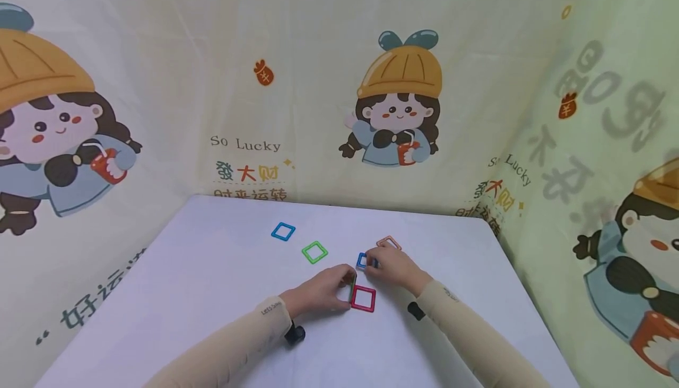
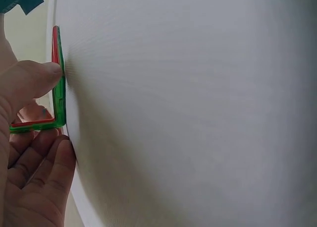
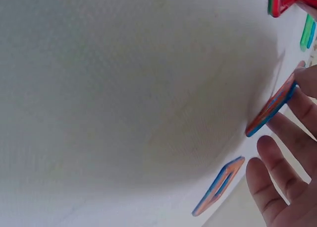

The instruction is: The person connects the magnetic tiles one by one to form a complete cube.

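Note:
My left hand holds a green magnetic tile on edge, an open square frame. Against its right side a red magnetic tile lies in the head view; in the left wrist view red and green edges meet under the thumb. To the right and farther back, my right hand pinches a blue magnetic tile. That held tile shows orange and blue edges in the right wrist view and is tilted off the table. Its far side is hidden by the fingers.
An orange magnetic tile lies just behind the right hand. Farther left on the white table are a flat green tile and a blue tile. Printed cloth hangs behind the table.

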{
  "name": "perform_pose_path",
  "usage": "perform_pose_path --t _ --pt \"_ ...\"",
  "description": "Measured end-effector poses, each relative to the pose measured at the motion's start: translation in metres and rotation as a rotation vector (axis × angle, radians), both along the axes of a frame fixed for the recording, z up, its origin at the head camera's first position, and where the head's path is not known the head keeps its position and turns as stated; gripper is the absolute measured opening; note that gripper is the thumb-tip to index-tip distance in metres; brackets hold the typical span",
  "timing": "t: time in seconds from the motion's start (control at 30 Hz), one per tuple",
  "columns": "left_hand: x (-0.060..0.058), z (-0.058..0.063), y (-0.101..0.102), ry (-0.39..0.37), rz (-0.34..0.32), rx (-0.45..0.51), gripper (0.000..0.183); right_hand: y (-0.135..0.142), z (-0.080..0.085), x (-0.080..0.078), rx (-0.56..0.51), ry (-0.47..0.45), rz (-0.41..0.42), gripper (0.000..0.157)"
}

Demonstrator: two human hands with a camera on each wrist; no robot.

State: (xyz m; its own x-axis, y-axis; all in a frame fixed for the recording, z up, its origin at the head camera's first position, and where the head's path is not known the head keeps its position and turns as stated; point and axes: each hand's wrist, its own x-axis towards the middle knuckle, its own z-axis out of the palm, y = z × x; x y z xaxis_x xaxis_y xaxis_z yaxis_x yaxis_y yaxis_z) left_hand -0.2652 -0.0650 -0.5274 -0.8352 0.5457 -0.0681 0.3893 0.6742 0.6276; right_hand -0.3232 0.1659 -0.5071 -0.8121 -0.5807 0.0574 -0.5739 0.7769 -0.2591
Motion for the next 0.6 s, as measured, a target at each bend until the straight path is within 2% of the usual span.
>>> perform_pose_path --t 0.1,0.3,0.6 --pt "0.001 0.000 0.000 -0.001 -0.002 0.003 0.069 0.004 0.003 0.002 -0.050 0.006 0.028 0.013" --pt "-0.002 0.003 0.001 0.015 -0.024 -0.013 0.073 0.011 0.009 0.004 -0.102 0.046 0.146 0.035" --pt "0.001 0.002 -0.001 0.059 -0.049 -0.002 0.074 0.014 0.012 0.006 -0.128 -0.054 0.159 0.033"
